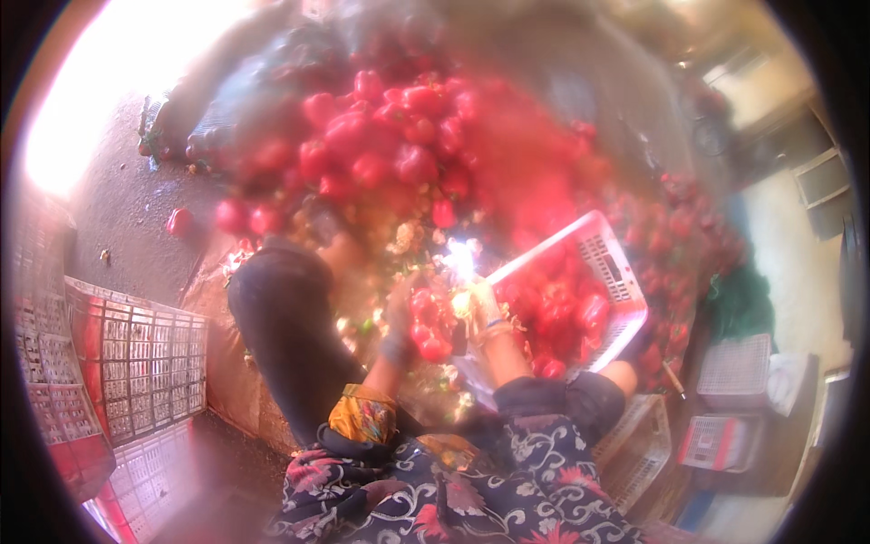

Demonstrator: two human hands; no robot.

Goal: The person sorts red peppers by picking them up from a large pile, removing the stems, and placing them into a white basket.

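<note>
A shiny red bell pepper [427,319] is held low in front of me, with my left hand [399,309] curled against its left side. Close on its right is my right hand [484,306], whose fingers are washed out by a bright glare. Whether that hand holds anything cannot be made out. Just beyond my right wrist, a white plastic crate [631,314] tilts toward me with several red bell peppers [557,306] inside. Pale pepper cores and trimmings [408,238] litter the ground between my bent legs.
A large heap of red bell peppers [394,129] spreads ahead, blurred on its right. At left stand slatted plastic crates [155,367]; one loose red pepper [180,222] lies on the floor. More crates [734,372] and a wooden-handled tool [674,381] are at right.
</note>
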